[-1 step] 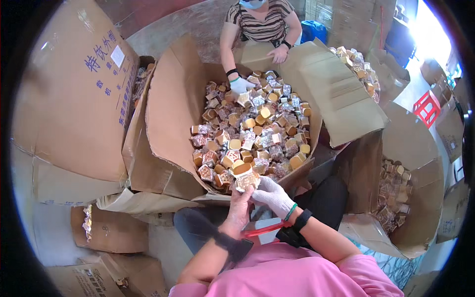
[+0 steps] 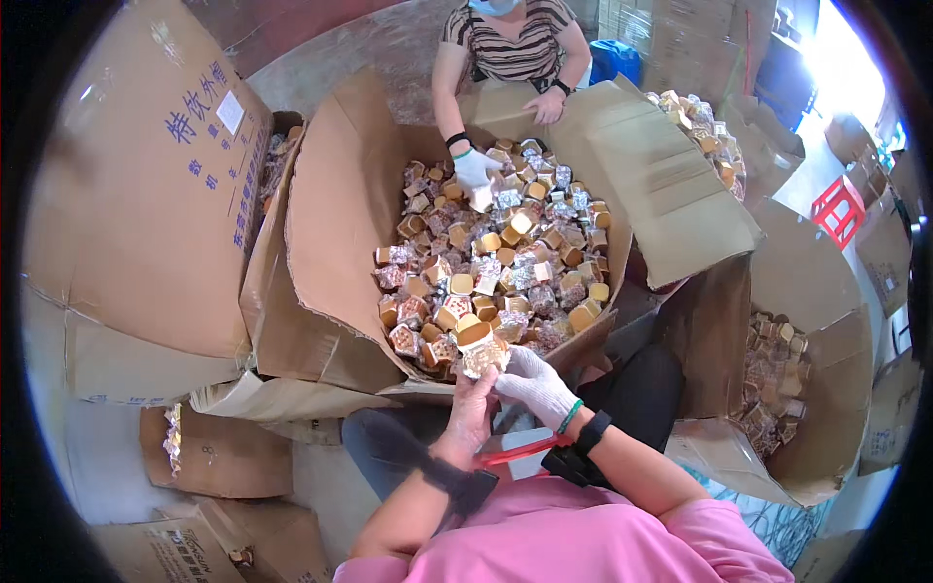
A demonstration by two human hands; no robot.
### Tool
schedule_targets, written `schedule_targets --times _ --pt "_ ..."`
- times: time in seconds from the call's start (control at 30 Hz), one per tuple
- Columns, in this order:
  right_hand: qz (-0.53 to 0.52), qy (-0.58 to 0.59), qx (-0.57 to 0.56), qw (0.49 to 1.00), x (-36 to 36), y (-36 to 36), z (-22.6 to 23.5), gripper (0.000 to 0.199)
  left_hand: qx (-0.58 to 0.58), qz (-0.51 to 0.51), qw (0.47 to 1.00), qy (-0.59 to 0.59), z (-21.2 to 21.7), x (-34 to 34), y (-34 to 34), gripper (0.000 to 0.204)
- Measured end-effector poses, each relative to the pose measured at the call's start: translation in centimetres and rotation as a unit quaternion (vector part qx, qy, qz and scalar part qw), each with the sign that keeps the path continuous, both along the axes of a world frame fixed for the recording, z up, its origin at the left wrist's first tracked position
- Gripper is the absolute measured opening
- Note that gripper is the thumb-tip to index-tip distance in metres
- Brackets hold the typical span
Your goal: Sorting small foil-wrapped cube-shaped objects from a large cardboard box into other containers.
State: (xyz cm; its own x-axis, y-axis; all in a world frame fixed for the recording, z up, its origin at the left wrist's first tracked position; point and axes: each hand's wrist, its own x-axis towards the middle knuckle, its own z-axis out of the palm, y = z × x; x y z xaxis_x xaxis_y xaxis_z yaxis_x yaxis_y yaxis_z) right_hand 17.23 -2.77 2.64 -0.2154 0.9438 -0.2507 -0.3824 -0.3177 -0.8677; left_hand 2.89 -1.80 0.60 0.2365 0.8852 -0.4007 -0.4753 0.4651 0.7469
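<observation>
Over the near edge of a large open carton, my bare left hand and my white-gloved right hand meet, both closed on a small gold-and-white piece with a crinkled, shiny surface. The left fingertips grip it from below; the right fingertips press at its right side. Just beyond it shows a gold-topped small box; whether this is part of the held piece I cannot tell. Many similar small boxes, gold, white or in clear wrap, fill the carton.
Across the carton a person in a striped top reaches a gloved hand into the pile. Another open carton with similar pieces stands at my right. A tall carton rises at the left. A red plastic stool is at far right.
The other person's gloved hand has shifted slightly, with a pale piece now beneath its fingers. My own hands and the piece in them have hardly moved.
</observation>
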Motion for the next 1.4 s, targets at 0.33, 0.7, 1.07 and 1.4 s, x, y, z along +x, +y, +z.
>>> schedule_targets --times 0.33,0.7,1.07,1.4 --pt "0.037 0.021 -0.055 0.998 0.9 0.1 0.7 0.041 -0.027 -0.061 0.997 -0.039 0.4 -1.6 -0.3 0.042" --pt "0.117 -0.076 -0.07 0.988 2.0 0.8 1.5 0.02 0.075 -0.053 0.976 0.2 1.0 -3.1 4.0 0.03" --pt "-0.006 -0.075 -0.06 0.995 2.8 0.9 0.8 0.024 -0.115 0.093 0.989 -0.024 0.2 -3.3 4.5 0.03" --pt "0.152 -0.51 0.181 0.827 1.4 0.1 1.4 0.04 -0.117 0.004 0.978 0.172 -1.0 -3.9 4.0 0.03"
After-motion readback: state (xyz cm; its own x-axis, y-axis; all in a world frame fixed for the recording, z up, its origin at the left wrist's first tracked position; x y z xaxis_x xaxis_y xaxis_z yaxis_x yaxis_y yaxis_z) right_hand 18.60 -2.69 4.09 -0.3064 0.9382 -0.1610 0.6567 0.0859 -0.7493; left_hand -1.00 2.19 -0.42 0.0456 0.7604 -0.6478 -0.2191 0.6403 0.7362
